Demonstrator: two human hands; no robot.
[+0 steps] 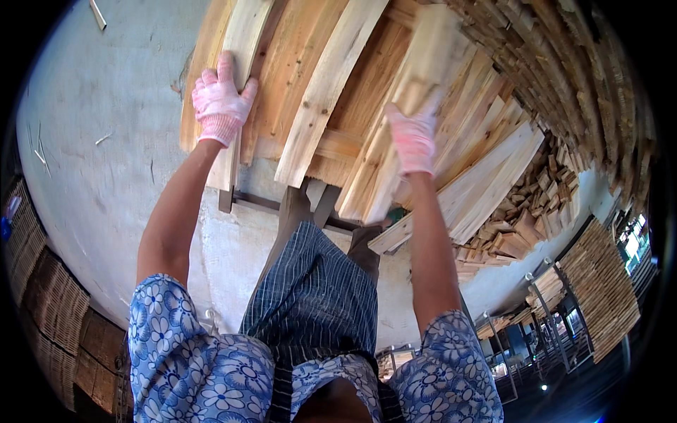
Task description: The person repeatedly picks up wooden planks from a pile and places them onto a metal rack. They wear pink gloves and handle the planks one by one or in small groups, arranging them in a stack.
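Note:
Both my hands wear pinkish-white knitted gloves. My left hand (222, 102) lies over a pale wooden plank (243, 35) at the left side of a plank stack, its thumb along one edge and its fingers across the other. Motion smears my right hand (415, 137), whose thumb and fingers straddle another plank (423, 63); that plank is blurred too. Between the hands, a light plank (331, 88) with knots lies lengthwise on darker brown boards (367, 77).
A dark metal frame (257, 202) supports the stack near my legs. More planks (486, 183) fan out at the right, beside a heap of wood offcuts (529, 218). Rough stacked slats (578, 84) rise at the far right. Thin wood scraps (99, 15) lie on the concrete floor (106, 204).

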